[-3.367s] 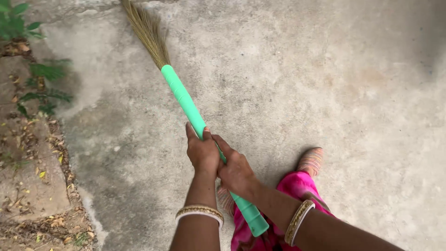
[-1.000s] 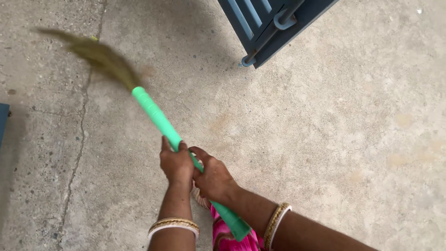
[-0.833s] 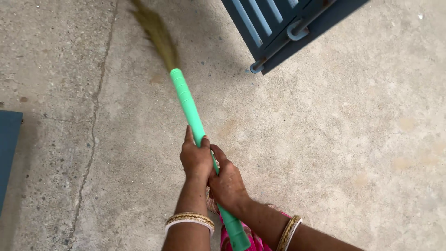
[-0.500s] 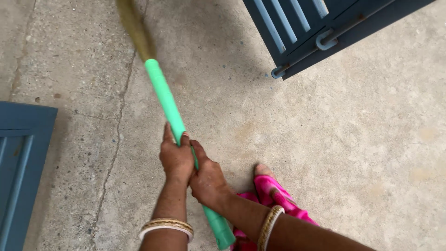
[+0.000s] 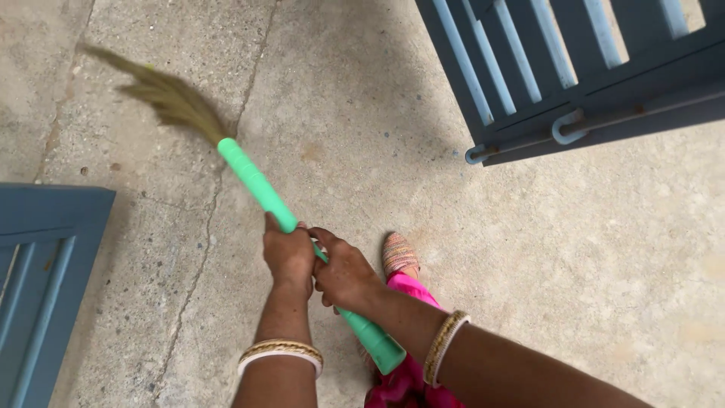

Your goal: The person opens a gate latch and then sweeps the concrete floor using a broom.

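Nearest the camera, two bare forearms enter from six o'clock, each with a band of bangles (image 5: pixel 281 353) at the wrist. The right forearm comes in from about five o'clock and crosses a fold of pink cloth (image 5: pixel 408 374). Just past the cloth, at about one o'clock from the hands, one foot in a woven shoe (image 5: pixel 399 255) rests on the floor.

Both hands are clenched on a broom (image 5: pixel 260 189). The right hand (image 5: pixel 346 273) has its grip wrapped around the green handle lower down, and the butt end of the handle sticks out below it toward five o'clock. The left hand (image 5: pixel 289 254) sits just above, touching the right hand, its grip closed around the same handle with the fingers curled over the top.

From the hands the handle runs up toward eleven o'clock. At its far end the straw bristles (image 5: pixel 162 94) fan out, blurred, low over the concrete floor (image 5: pixel 362 136). Whether they touch the floor cannot be told.

A thin crack (image 5: pixel 198 257) runs through the floor from twelve o'clock down to seven o'clock, passing just under the handle. At nine o'clock a blue panel (image 5: pixel 41 279) fills the left edge. At two o'clock, farthest off, stands a blue slatted gate (image 5: pixel 529 68) with a metal bolt (image 5: pixel 566 128) along its lower rail.
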